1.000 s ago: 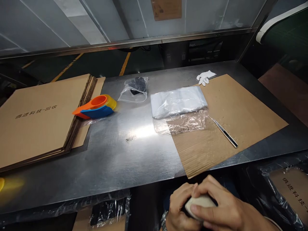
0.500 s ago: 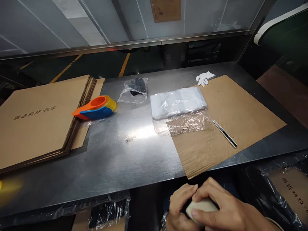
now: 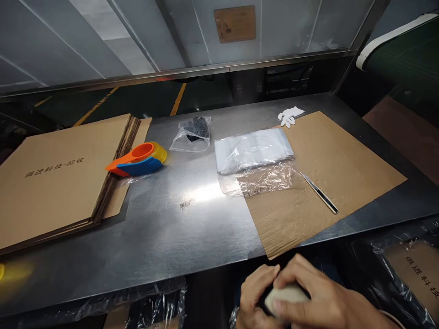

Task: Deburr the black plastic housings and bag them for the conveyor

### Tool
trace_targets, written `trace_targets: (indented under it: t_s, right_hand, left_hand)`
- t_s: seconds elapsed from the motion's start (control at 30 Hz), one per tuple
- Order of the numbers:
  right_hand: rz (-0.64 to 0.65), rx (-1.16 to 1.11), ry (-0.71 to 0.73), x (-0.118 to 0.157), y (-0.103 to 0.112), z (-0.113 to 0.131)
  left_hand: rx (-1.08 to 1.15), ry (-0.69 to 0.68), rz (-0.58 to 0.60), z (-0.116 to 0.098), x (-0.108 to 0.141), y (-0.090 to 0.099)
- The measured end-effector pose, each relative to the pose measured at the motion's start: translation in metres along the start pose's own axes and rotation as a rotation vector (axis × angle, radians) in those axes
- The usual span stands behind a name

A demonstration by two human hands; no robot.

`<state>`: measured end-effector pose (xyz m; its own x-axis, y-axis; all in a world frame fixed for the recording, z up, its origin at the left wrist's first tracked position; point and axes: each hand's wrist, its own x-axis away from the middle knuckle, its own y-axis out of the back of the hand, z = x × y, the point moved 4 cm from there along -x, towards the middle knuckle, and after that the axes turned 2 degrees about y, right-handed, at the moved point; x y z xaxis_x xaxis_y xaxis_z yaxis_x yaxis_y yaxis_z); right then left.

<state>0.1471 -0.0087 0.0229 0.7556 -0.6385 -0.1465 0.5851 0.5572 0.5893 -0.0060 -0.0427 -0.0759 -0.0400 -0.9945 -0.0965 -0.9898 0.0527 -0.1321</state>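
At the table's front edge, my left hand [image 3: 255, 297] and my right hand [image 3: 312, 292] are closed together around a pale, rounded, cream-coloured object [image 3: 290, 297]. Its lower part is hidden by my fingers, and I cannot make out its kind. My right fingers lie over the top and side of it, while the left ones curl around the other side. Beyond the hands lies a flat cardboard sheet [image 3: 329, 155], with a slim utility knife [image 3: 320, 194] resting on it. A stack of clear plastic bags [image 3: 254, 151] lies partly on the sheet.
A tape dispenser [image 3: 137, 160] in orange, blue and yellow leans by stacked flat cartons [image 3: 61, 178] on the left. A clear bag with a black item [image 3: 194, 133] and a white glove [image 3: 290, 116] lie farther back on the metal table [image 3: 192, 237]. Plastic-lined boxes [image 3: 408, 269] stand below the front edge.
The camera view has tilted slightly up, so the table things appear a little lower. Both hands keep their hold on the pale object, with little visible shift.
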Motion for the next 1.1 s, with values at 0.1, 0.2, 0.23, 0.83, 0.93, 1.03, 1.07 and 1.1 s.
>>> trace_targets:
  t_s: [0.1, 0.2, 0.23, 0.83, 0.93, 1.03, 1.07, 1.1]
  right_hand:
    - [-0.095, 0.04, -0.028, -0.001, -0.001, -0.018]
    - [-0.247, 0.14, -0.092, -0.002, 0.001, -0.045]
    - [-0.295, 0.199, -0.119, -0.002, 0.003, -0.054]
    - [-0.362, 0.318, -0.053, -0.026, -0.001, -0.05]
    - [-0.228, 0.205, 0.085, -0.033, -0.018, -0.026]
    - [-0.21, 0.159, 0.132, -0.033, -0.028, -0.015]
    - [-0.221, 0.164, 0.137, -0.033, -0.031, -0.013]
    - [-0.232, 0.176, 0.139, -0.031, -0.034, -0.012]
  left_hand:
    - [-0.092, -0.215, 0.067, -0.002, 0.0, -0.002]
    - [-0.054, -0.283, 0.09, 0.001, -0.003, -0.002]
    - [-0.018, -0.282, 0.102, 0.002, -0.005, -0.003]
    - [1.41, 0.773, -0.189, 0.019, -0.032, -0.009]
    - [1.512, 0.775, -0.207, 0.01, -0.032, -0.01]
    - [1.533, 0.75, -0.267, 0.0, -0.032, -0.007]
    - [1.516, 0.734, -0.287, -0.003, -0.032, -0.005]
    - [1.492, 0.719, -0.313, -0.004, -0.032, -0.004]
